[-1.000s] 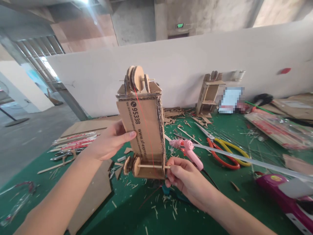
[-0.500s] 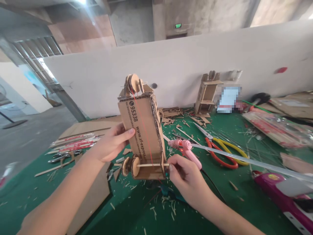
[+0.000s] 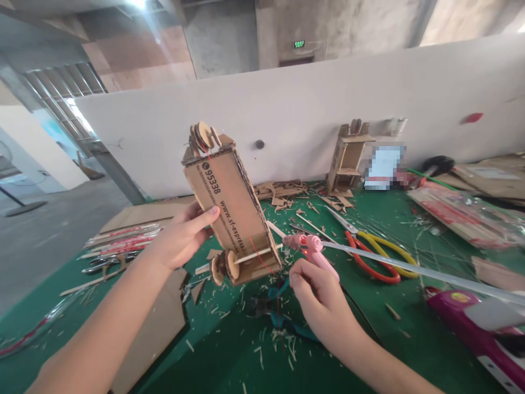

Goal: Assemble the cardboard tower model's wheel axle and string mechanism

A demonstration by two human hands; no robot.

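Observation:
My left hand (image 3: 186,232) grips a cardboard tower (image 3: 232,205) by its left side, thumb on the printed front, and holds it tilted above the table. Cardboard discs (image 3: 202,137) form a pulley at its top. At the bottom, more discs (image 3: 225,267) sit on a thin wooden stick (image 3: 258,253) that crosses the frame. A red thread (image 3: 257,251) runs down the front and hangs loose below. My right hand (image 3: 318,290) is apart from the stick, its fingers curled and nothing visible in them. Just behind it lies a pink glue gun (image 3: 305,245).
Scissors (image 3: 373,249) with red and yellow handles lie to the right, near a purple tool (image 3: 471,323). A second cardboard tower (image 3: 348,158) stands at the back. Teal-handled pliers (image 3: 287,323), wood slivers and cardboard scraps (image 3: 283,191) lie on the green table (image 3: 229,355).
My right hand has let go of the wooden stick's end. The tower has moved left and tilted further, its top leaning left. The red thread now hangs slack below it.

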